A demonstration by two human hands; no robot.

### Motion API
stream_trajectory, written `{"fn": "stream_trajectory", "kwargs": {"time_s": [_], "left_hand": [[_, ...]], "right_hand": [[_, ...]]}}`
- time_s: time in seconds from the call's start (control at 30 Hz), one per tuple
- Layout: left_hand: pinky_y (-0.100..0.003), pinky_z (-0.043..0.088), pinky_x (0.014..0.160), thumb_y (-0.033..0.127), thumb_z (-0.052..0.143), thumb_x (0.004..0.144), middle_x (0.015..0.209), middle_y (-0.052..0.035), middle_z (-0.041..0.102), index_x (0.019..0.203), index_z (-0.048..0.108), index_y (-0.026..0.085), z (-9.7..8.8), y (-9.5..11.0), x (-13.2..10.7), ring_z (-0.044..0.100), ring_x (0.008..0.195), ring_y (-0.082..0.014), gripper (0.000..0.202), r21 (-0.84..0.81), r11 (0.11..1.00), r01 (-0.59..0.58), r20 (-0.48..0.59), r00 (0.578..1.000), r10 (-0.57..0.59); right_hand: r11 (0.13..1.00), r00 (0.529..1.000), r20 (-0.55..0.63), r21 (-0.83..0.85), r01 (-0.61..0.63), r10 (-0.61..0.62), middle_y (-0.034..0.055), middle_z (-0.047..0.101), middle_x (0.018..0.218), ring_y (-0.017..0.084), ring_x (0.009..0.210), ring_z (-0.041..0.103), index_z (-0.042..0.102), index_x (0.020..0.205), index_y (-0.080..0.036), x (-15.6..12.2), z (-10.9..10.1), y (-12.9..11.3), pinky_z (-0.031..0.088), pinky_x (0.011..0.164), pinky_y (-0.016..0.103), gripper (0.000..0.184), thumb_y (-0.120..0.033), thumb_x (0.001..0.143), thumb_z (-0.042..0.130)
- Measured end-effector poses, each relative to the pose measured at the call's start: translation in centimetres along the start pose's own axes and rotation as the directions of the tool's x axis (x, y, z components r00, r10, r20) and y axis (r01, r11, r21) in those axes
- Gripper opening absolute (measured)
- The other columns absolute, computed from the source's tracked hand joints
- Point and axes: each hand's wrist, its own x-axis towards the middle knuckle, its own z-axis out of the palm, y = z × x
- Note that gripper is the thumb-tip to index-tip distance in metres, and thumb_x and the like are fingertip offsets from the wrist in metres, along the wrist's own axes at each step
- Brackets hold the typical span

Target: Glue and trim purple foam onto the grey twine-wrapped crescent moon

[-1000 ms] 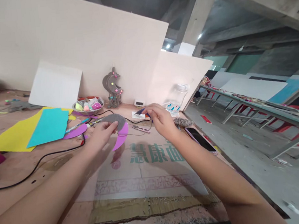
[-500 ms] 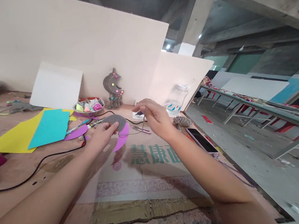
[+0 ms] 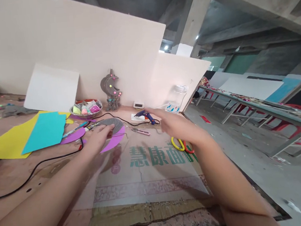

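My left hand [image 3: 99,136] grips a purple crescent [image 3: 117,139], its upper part wrapped in grey yarn [image 3: 111,124]. A short bit of yarn shows at the crescent's right side. My right hand [image 3: 174,123] is over the right of the table, smeared by motion, so I cannot make out its fingers or anything in them. Yellow-and-red-handled scissors [image 3: 178,144] show beside my right wrist, partly hidden by it. Between the hands lie small thread snips [image 3: 140,131] and, farther back, a blue glue gun [image 3: 147,116].
A finished grey moon ornament [image 3: 110,86] leans on the back board. Left of it stand a bowl [image 3: 85,115] of coloured clay and a white panel [image 3: 52,85]. Yellow and turquoise sheets [image 3: 44,132] lie at left. A black cord [image 3: 45,159] crosses the table; a clear jar [image 3: 177,98] stands back right.
My right hand has moved right and away from the crescent, uncovering the glue gun and the scissors handles. My left hand has lowered slightly with the crescent, now tilted flatter.
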Motion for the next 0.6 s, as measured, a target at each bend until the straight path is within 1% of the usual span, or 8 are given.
{"fn": "stream_trajectory", "kwargs": {"time_s": [0.03, 0.1, 0.17, 0.2, 0.3, 0.4, 0.5, 0.6], "left_hand": [[-0.024, 0.031, 0.047, 0.041, 0.058, 0.065, 0.049, 0.0036, 0.043, 0.049, 0.045, 0.018, 0.1, 0.1, -0.1, 0.038, 0.047, -0.0102, 0.031, -0.006, 1.0, 0.016, 0.017, 1.0, -0.016], [-0.024, 0.031, 0.049, 0.038, 0.057, 0.066, 0.048, 0.0041, 0.04, 0.047, 0.042, 0.019, 0.2, 0.3, -0.2, 0.036, 0.048, -0.0102, 0.031, -0.008, 0.999, 0.041, 0.037, 0.998, -0.04], [-0.024, 0.031, 0.05, 0.037, 0.056, 0.067, 0.048, 0.004, 0.039, 0.045, 0.041, 0.019, 0.4, 0.4, -0.3, 0.037, 0.049, -0.0108, 0.032, 0.014, 0.999, 0.044, 0.05, 0.998, -0.045], [-0.024, 0.031, 0.051, 0.037, 0.056, 0.068, 0.048, 0.0038, 0.04, 0.045, 0.041, 0.019, 0.4, 0.4, -0.3, 0.037, 0.05, -0.0112, 0.032, 0.033, 0.999, 0.038, 0.052, 0.998, -0.04], [-0.025, 0.032, 0.053, 0.04, 0.056, 0.068, 0.049, 0.0027, 0.043, 0.044, 0.043, 0.02, 0.5, 0.3, -0.6, 0.04, 0.054, -0.0133, 0.034, 0.12, 0.993, -0.004, 0.043, 0.999, -0.001], [-0.026, 0.033, 0.055, 0.042, 0.055, 0.068, 0.048, 0.0022, 0.043, 0.042, 0.042, 0.02, 0.6, 0.3, -0.9, 0.042, 0.055, -0.0147, 0.036, 0.187, 0.982, -0.035, 0.04, 0.999, 0.028], [-0.026, 0.032, 0.053, 0.042, 0.054, 0.067, 0.046, 0.0025, 0.041, 0.041, 0.04, 0.021, 0.6, 0.3, -0.9, 0.041, 0.052, -0.0147, 0.037, 0.209, 0.978, -0.031, 0.034, 0.999, 0.024], [-0.027, 0.032, 0.051, 0.043, 0.054, 0.066, 0.045, 0.0022, 0.04, 0.04, 0.04, 0.021, 0.7, 0.3, -0.7, 0.041, 0.051, -0.0147, 0.036, 0.227, 0.973, -0.029, 0.028, 0.999, 0.023]], "right_hand": [[0.997, 0.992, 0.11, 0.036, -0.065, 0.06, 0.0, 0.051, 0.13, 0.016, 0.092, 0.061, 0.033, 0.137, -0.032, -0.9, -0.7, 1.8, 0.048, 0.079, 0.028, 0.068, -0.004, 0.076, 0.04], [0.953, 0.922, 0.272, 0.047, -0.299, 0.276, 0.0011, 0.063, 0.113, 0.013, 0.074, 0.063, 0.045, 0.13, -0.027, -2.3, -1.6, 6.2, 0.049, 0.068, 0.025, 0.052, -0.015, 0.08, 0.044], [0.811, 0.805, 0.098, -0.079, -0.58, 0.585, 0.004, 0.067, 0.104, 0.016, 0.075, 0.063, 0.059, 0.115, -0.022, -3.3, -1.6, 10.7, 0.048, 0.07, 0.025, 0.038, -0.024, 0.078, 0.051], [0.768, 0.771, 0.015, -0.11, -0.631, 0.636, 0.0078, 0.065, 0.109, 0.02, 0.086, 0.063, 0.059, 0.115, -0.019, -3.6, -1.1, 12.7, 0.047, 0.076, 0.028, 0.04, -0.023, 0.075, 0.054], [0.719, 0.727, -0.079, -0.105, -0.687, 0.682, 0.0122, 0.056, 0.124, 0.026, 0.106, 0.055, 0.052, 0.123, -0.017, -4.3, 1.5, 17.2, 0.042, 0.087, 0.033, 0.057, -0.021, 0.067, 0.062], [0.684, 0.684, -0.144, -0.056, -0.728, 0.715, 0.0132, 0.049, 0.132, 0.031, 0.115, 0.048, 0.053, 0.12, -0.019, -4.5, 4.4, 19.9, 0.036, 0.094, 0.041, 0.065, -0.015, 0.057, 0.068], [0.657, 0.642, -0.175, 0.045, -0.752, 0.747, 0.013, 0.058, 0.119, 0.033, 0.111, 0.05, 0.06, 0.107, -0.018, -4.1, 5.9, 21.8, 0.033, 0.095, 0.047, 0.053, -0.016, 0.055, 0.07], [0.654, 0.624, -0.196, 0.207, -0.727, 0.756, 0.0125, 0.064, 0.102, 0.028, 0.098, 0.057, 0.06, 0.102, -0.016, -3.9, 5.9, 23.1, 0.04, 0.087, 0.04, 0.041, -0.018, 0.061, 0.067]]}}
